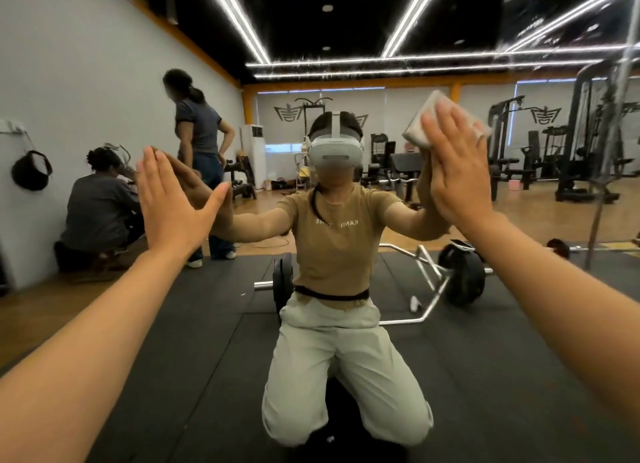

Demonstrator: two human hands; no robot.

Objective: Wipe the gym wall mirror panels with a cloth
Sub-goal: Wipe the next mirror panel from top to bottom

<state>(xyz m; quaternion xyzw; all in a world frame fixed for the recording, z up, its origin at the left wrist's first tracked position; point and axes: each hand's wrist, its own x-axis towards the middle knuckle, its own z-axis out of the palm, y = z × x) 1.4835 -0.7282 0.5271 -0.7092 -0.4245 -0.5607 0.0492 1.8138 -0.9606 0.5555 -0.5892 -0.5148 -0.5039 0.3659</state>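
The right hand point(453, 171) pressed a cloth point(427, 123) flat-fingered against the mirror point(398, 227); the left hand point(169, 202) lay spread on the glass. A barbell point(462, 279) showed reflected behind.

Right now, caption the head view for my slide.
Right hand presses a cloth flat on the mirror; left hand braces open.

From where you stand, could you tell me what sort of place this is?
A gym, seen mostly as a reflection in a wall mirror. A loaded barbell lies on black rubber floor mats, and cable machines stand along the far side. The right hand presses a cloth flat to the glass.
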